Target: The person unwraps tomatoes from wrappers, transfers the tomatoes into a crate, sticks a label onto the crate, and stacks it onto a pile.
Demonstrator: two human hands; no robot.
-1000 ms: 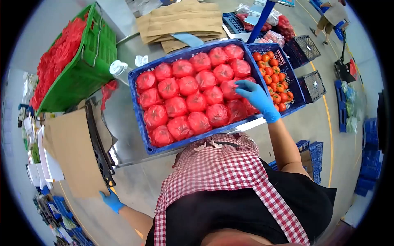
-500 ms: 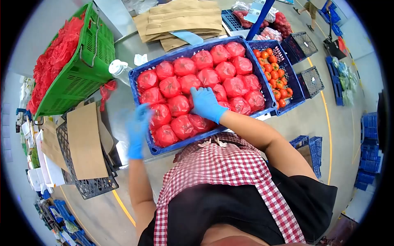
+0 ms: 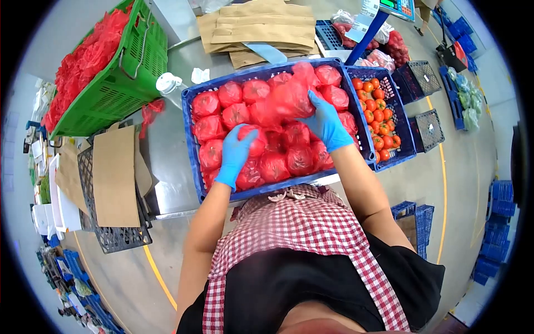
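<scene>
Fingers, left hand (image 3: 235, 157): curled over a red-wrapped ball (image 3: 254, 141), which is clasped between thumb and fingertips near the front of the crate.
Fingers, right hand (image 3: 329, 127): spread into a pinch, with a blurred red bundle (image 3: 289, 100) clamped between thumb and fingers; the exact contact is hidden by the blur.
Red bundle: held above the other wrapped balls (image 3: 300, 160), toward the back of the large blue crate (image 3: 194, 161).
Wrapped balls: packed close together inside the large blue crate, each covered in thin, shiny red plastic.
Large blue crate: set at a slant on the metal table (image 3: 173, 186), just in front of the checked apron (image 3: 289, 228).
Smaller blue crate (image 3: 410, 146): placed beside the large one, on the right, with unwrapped tomatoes (image 3: 379, 116) held in it.
Green crate (image 3: 114, 92): tilted at the left, heaped with crumpled red plastic (image 3: 83, 64).
Bottle (image 3: 169, 83): topped with white and seen between the green crate and the large blue crate.
Brown sheets (image 3: 261, 28): stacked on the table behind the large blue crate, a pale blue strip (image 3: 267, 53) laid across their front.
Cardboard (image 3: 115, 178): rested on a black crate (image 3: 119, 238) at the left.
Blue pole (image 3: 367, 39): stood behind the smaller blue crate, topped by a keypad display (image 3: 398, 8).
</scene>
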